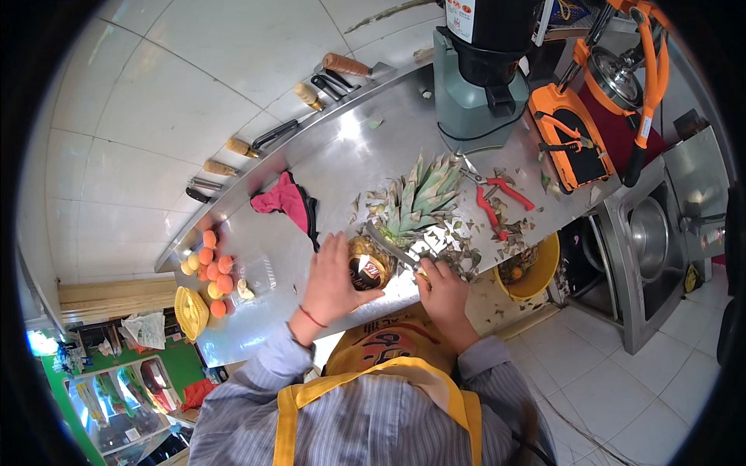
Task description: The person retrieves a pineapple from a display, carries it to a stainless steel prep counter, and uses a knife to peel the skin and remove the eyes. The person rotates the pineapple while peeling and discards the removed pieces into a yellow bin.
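Note:
A pineapple (382,260) with a dark printed label lies on the steel worktop (344,160), its leafy green crown (422,198) pointing away and to the right. My left hand (333,274) cups close around its left side and base, fingers extended and thumb spread; whether it grips is unclear. In my right hand (443,291) is the handle of a knife (389,243). The dark curved blade crosses the pineapple where fruit and crown meet. Cut leaf scraps (463,256) lie to the right. Beyond them rest red-handled pruning shears (492,201), jaws towards the wall.
Left are a pink-and-black cloth (285,201), several orange fruits (213,271) and a yellow basket (191,313). Knives and tools (274,134) line the back wall. A grey-green juicer (478,99) and an orange press (568,140) stand right. Below the edge is a yellow bucket (548,274).

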`<move>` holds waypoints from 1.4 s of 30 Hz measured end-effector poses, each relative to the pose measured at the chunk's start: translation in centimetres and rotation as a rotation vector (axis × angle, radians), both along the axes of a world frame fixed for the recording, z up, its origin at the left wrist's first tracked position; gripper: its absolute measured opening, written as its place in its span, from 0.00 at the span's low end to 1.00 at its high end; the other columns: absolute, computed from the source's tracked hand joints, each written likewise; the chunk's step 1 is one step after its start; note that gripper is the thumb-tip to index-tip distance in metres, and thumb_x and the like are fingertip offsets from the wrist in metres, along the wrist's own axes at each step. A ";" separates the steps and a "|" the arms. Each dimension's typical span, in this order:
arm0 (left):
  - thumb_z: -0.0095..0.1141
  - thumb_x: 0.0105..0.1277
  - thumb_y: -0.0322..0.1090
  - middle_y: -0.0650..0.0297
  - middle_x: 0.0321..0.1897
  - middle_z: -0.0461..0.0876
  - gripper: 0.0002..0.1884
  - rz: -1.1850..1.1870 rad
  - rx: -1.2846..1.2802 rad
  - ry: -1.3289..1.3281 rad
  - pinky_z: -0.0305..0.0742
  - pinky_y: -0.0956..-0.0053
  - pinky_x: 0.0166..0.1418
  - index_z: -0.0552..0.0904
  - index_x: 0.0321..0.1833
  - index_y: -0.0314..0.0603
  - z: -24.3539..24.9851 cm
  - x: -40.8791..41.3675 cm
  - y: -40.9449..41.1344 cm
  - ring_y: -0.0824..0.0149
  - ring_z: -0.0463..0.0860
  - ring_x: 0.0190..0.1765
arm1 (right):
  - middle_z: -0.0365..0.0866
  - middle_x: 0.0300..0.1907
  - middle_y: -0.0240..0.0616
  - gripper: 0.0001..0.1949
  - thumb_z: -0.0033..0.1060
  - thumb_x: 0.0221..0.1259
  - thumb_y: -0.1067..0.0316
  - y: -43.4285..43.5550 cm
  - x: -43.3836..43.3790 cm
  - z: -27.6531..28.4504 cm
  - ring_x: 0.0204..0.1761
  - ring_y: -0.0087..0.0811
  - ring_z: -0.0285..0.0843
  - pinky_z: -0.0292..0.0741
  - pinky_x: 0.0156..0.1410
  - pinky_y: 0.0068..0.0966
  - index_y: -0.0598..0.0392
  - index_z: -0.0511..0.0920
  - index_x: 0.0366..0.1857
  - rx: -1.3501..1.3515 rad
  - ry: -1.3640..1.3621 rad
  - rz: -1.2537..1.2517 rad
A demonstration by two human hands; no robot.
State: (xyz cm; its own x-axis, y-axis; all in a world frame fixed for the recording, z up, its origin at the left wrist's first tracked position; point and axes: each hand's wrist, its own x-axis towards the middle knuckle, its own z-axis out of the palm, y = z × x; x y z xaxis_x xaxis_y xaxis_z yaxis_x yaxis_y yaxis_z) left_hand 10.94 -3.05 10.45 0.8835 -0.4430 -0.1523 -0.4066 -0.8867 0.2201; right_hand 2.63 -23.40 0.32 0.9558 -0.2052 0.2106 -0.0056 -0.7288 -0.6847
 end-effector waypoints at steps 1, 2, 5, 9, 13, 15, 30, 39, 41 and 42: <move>0.80 0.41 0.57 0.38 0.68 0.68 0.62 -0.008 0.107 -0.072 0.68 0.55 0.71 0.60 0.74 0.26 0.4 -0.8 -1.5 0.39 0.69 0.70 | 0.75 0.34 0.35 0.16 0.69 0.57 0.61 -0.1 0.1 0.0 0.34 0.41 0.80 0.77 0.36 0.38 0.46 0.80 0.50 -0.009 -0.001 0.007; 0.80 0.41 0.57 0.39 0.66 0.69 0.61 0.026 0.094 -0.055 0.69 0.55 0.69 0.61 0.73 0.27 -0.1 -0.8 -1.7 0.40 0.71 0.68 | 0.74 0.33 0.35 0.16 0.69 0.57 0.61 -0.1 0.2 0.1 0.34 0.40 0.80 0.77 0.36 0.37 0.46 0.80 0.50 -0.028 -0.022 0.007; 0.81 0.38 0.55 0.44 0.59 0.73 0.57 0.093 0.044 -0.041 0.73 0.54 0.63 0.65 0.68 0.27 -1.8 -0.3 -1.7 0.42 0.76 0.60 | 0.74 0.33 0.34 0.16 0.69 0.57 0.61 -0.2 0.2 -0.3 0.35 0.39 0.79 0.76 0.36 0.37 0.45 0.80 0.49 -0.084 -0.065 -0.004; 0.81 0.38 0.56 0.42 0.56 0.75 0.57 -0.024 -0.090 0.072 0.75 0.58 0.63 0.66 0.68 0.27 -3.1 2.9 1.4 0.42 0.77 0.59 | 0.76 0.34 0.35 0.16 0.70 0.56 0.63 -0.3 -0.3 -0.3 0.35 0.41 0.79 0.76 0.37 0.37 0.47 0.81 0.50 -0.095 -0.069 -0.006; 0.81 0.42 0.55 0.42 0.53 0.79 0.54 -0.085 -0.145 0.311 0.75 0.61 0.63 0.67 0.68 0.29 -2.6 6.6 3.3 0.46 0.80 0.57 | 0.77 0.35 0.35 0.16 0.70 0.56 0.64 0.1 1.3 0.2 0.35 0.42 0.80 0.76 0.37 0.38 0.48 0.81 0.50 -0.083 -0.081 0.005; 0.80 0.42 0.55 0.43 0.53 0.79 0.54 -0.097 -0.155 0.374 0.75 0.62 0.63 0.66 0.68 0.29 -2.7 7.7 3.8 0.47 0.80 0.57 | 0.77 0.35 0.35 0.16 0.69 0.57 0.64 0.7 2.9 0.4 0.35 0.41 0.81 0.76 0.36 0.38 0.48 0.80 0.50 -0.058 -0.109 -0.010; 0.80 0.41 0.56 0.38 0.55 0.77 0.58 -0.057 -0.115 0.363 0.73 0.61 0.66 0.64 0.69 0.23 -2.2 6.6 2.5 0.44 0.78 0.61 | 0.80 0.36 0.37 0.15 0.68 0.60 0.62 1.0 5.2 0.2 0.34 0.43 0.84 0.79 0.36 0.38 0.49 0.80 0.51 -0.090 -0.056 0.006; 0.80 0.39 0.56 0.39 0.56 0.76 0.57 -0.079 -0.080 0.241 0.74 0.58 0.65 0.66 0.67 0.24 -3.2 5.3 2.3 0.40 0.77 0.59 | 0.81 0.37 0.38 0.16 0.68 0.60 0.59 -0.4 3.3 1.9 0.36 0.44 0.82 0.76 0.37 0.39 0.45 0.80 0.52 0.009 0.000 -0.070; 0.80 0.38 0.55 0.41 0.56 0.75 0.56 -0.065 -0.044 0.187 0.75 0.57 0.63 0.66 0.67 0.26 -2.7 3.9 1.2 0.41 0.77 0.58 | 0.84 0.37 0.40 0.14 0.66 0.64 0.57 -0.9 3.5 2.5 0.36 0.48 0.83 0.76 0.38 0.41 0.46 0.81 0.50 0.100 -0.023 -0.149; 0.80 0.38 0.55 0.42 0.56 0.75 0.56 -0.067 -0.039 0.148 0.75 0.56 0.62 0.66 0.66 0.27 -2.4 3.5 1.1 0.41 0.77 0.58 | 0.85 0.39 0.42 0.14 0.68 0.63 0.59 -1.8 3.3 2.3 0.37 0.48 0.84 0.77 0.40 0.40 0.50 0.83 0.50 0.200 0.055 -0.196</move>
State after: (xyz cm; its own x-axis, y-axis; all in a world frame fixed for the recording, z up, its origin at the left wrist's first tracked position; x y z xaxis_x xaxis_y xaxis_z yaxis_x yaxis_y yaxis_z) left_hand 14.44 -1.92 8.01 0.8211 -0.5078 -0.2605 -0.4248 -0.8486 0.3154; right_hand 5.93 -25.20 2.64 0.9025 -0.4197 0.0964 -0.1742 -0.5606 -0.8095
